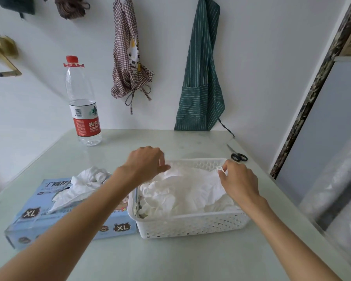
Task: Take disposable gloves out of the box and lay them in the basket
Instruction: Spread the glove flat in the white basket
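Laying step under way: left hand [145,162] and right hand [238,180] each pinch an edge of a white glove [187,184], spread between their fingertips over the basket [190,225]; next, lower, release, return to the box [69,211]

A pale green table [170,258] carries a white basket [193,224] directly under both hands, with a blue glove box [73,226] touching its side, beneath the left forearm. A water bottle [83,110] stands beyond the left hand [144,161], well apart, while black scissors [238,156] lie just beyond the right hand [239,179].
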